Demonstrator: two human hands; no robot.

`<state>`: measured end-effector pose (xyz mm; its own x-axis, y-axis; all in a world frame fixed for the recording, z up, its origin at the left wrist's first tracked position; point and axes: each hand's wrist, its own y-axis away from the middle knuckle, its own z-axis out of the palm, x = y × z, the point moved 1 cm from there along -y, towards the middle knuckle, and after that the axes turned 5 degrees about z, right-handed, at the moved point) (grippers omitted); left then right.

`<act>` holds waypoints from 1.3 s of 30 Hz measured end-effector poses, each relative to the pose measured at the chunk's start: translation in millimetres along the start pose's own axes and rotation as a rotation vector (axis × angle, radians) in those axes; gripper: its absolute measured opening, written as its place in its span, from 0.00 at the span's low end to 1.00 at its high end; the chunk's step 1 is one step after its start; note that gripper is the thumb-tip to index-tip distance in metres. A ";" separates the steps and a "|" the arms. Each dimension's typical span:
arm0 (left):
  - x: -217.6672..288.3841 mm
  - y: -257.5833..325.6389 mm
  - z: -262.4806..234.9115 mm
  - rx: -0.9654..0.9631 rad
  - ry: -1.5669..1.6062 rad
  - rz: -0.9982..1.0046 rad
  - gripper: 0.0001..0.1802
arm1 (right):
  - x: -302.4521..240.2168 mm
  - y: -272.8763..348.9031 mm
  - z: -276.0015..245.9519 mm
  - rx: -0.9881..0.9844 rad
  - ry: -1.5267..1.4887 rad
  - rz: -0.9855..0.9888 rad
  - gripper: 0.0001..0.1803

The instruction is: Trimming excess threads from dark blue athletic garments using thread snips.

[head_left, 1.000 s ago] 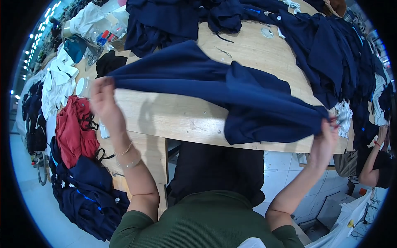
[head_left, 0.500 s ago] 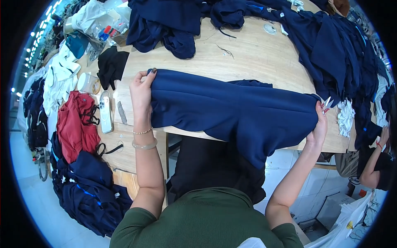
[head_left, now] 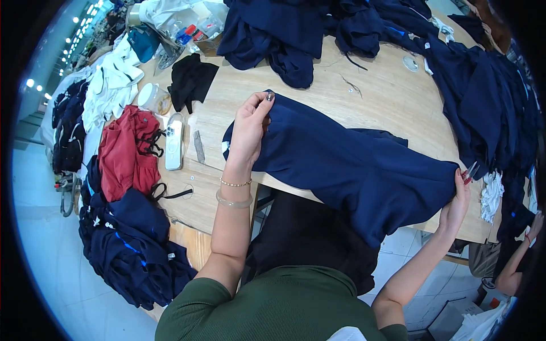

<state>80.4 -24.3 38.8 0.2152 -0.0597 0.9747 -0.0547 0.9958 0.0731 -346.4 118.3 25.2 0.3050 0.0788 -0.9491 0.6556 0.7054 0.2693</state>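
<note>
A navy blue garment (head_left: 364, 165) is stretched between my two hands over the table's near edge, its left end raised higher than its right. My left hand (head_left: 247, 133) pinches the upper left corner between thumb and fingers. Below that wrist a bit of navy cloth with a small white tag (head_left: 226, 146) shows. My right hand (head_left: 456, 202) grips the right end, and small scissors with red handles (head_left: 468, 172) stick out from the same hand, blades pointing away. Loose folds of the garment hang toward my lap.
Navy garments lie piled at the back (head_left: 267, 34) and right (head_left: 478, 108) of the wooden table (head_left: 318, 108). On the left are a black cloth (head_left: 193, 82), a clear tub (head_left: 152, 98), a phone (head_left: 174, 142) and red clothing (head_left: 128, 150). Another person's arm (head_left: 515, 264) shows far right.
My view has shifted, so the table appears farther right. My left hand has come closer to the right one, and the garment now slants down to the right with less tension.
</note>
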 end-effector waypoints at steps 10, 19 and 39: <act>51.9 87.2 90.8 -0.671 0.120 -0.020 0.19 | -8.2 106.0 125.9 -0.619 0.189 -0.292 0.29; 87.2 99.4 78.1 -0.831 -0.084 0.521 0.16 | -93.1 61.0 128.8 -0.411 0.284 -0.383 0.09; 87.1 116.0 79.8 -0.954 0.190 0.370 0.13 | -278.0 -137.3 -96.7 0.290 0.616 -0.611 0.12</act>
<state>15.0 80.5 149.1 0.4967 0.1895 0.8470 0.6278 0.5954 -0.5014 -588.1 67.6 236.3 -0.5203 0.1707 -0.8367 0.7550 0.5497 -0.3574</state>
